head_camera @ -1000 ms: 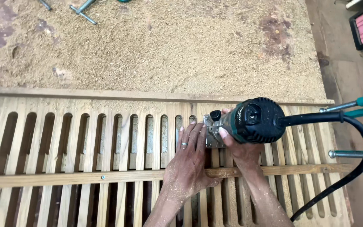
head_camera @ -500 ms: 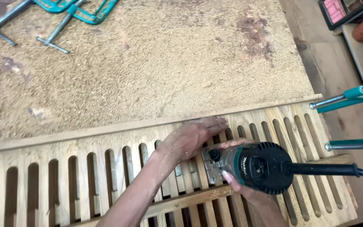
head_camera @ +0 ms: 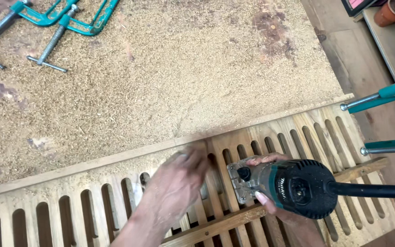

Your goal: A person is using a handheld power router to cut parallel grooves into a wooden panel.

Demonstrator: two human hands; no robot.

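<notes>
On the sawdust-strewn bench [head_camera: 170, 82] we work at a slotted wooden panel [head_camera: 92, 201]. Our right hand [head_camera: 270, 201] is wrapped tight around a router [head_camera: 293, 187], fingers curled over its black and teal body, so the tool sits base-down on the slats, steadied against kick. Its clear base [head_camera: 236, 180] rests on the wood just beside a slot, and the black cord [head_camera: 376, 190] runs off to the right, clear of the cut. Our left hand [head_camera: 177, 183] lies flat and loose on the slats just left of the router, grasping nothing; it is blurred, so we cannot tell how the fingers lie. A thin wooden strip [head_camera: 362, 167] crosses under the router, perhaps as a guide. Two teal clamps [head_camera: 389, 91] reach in from the right edge, likely pinning the panel down. More clamps [head_camera: 46, 27] lie idle at the far left corner. The cutter itself is hidden beneath the base. Both our forearms and the near edge of the panel are cut off below.
</notes>
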